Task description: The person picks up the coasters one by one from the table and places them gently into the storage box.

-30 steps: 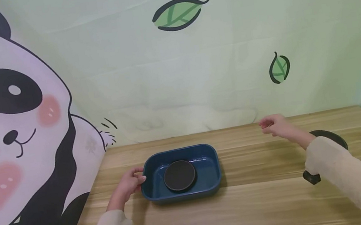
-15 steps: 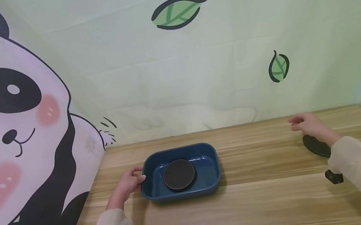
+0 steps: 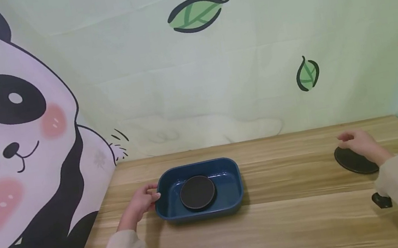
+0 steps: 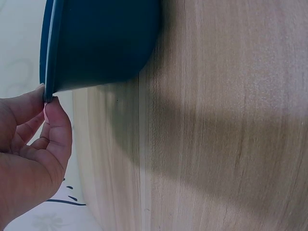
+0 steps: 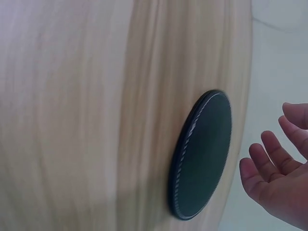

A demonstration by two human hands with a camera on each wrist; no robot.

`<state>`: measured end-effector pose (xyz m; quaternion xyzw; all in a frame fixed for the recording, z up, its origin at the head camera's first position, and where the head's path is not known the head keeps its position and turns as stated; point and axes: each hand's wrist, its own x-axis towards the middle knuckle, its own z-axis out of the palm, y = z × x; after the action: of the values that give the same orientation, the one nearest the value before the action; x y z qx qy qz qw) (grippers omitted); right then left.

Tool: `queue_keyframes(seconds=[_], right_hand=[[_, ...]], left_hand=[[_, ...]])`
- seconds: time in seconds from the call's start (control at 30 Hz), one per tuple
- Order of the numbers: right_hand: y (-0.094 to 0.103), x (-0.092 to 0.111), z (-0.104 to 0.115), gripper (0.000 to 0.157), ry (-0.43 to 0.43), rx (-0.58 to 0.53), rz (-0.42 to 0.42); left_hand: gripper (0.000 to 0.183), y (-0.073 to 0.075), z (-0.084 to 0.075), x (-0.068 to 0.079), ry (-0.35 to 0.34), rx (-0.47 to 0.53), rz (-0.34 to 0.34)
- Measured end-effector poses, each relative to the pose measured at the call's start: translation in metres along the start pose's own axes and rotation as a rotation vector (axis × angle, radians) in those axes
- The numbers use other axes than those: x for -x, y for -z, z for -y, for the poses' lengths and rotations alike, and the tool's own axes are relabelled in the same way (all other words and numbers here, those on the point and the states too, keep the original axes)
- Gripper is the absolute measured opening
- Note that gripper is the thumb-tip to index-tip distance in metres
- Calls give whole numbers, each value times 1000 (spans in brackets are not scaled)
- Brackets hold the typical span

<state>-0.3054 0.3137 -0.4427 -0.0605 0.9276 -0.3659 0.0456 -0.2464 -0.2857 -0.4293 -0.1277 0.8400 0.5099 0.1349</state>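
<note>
My left hand [image 3: 143, 200] pinches the left rim of a deep blue rectangular dish [image 3: 228, 192] between thumb and fingers. In the left wrist view, the thumb and index finger meet on the rim of the dish [image 4: 96, 43]. Inside the dish lies a dark round disc [image 3: 197, 192], flat side up. My right hand [image 3: 362, 143] hovers over a black round coaster [image 3: 353, 163] at the right, covering part of it in the head view. Seen from the right wrist, the coaster [image 5: 204, 159] has light stitching round its edge, and the relaxed, slightly bent fingers are apart from it.
Both things stand on a wood-grain table [image 3: 294, 221]. Behind it hangs a pale green cloth [image 3: 252, 69] printed with leaves, and a panda print [image 3: 13, 147] borders the table on the left. A small black device [image 3: 382, 200] is worn at the right wrist.
My right hand has moved right from the back middle of the table to above the coaster, and more of the coaster shows. The left hand and the dish have kept their place.
</note>
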Motion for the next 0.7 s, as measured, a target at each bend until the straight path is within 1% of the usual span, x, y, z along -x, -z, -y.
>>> queue_keyframes(seconds=[0.23, 0.7], right_hand=[[2, 7, -14, 48, -29, -4, 26], [-1, 15, -37, 71, -84, -19, 67]], left_hand=[[38, 0, 1, 0, -8, 11, -7], [37, 0, 1, 0, -11, 11, -6]])
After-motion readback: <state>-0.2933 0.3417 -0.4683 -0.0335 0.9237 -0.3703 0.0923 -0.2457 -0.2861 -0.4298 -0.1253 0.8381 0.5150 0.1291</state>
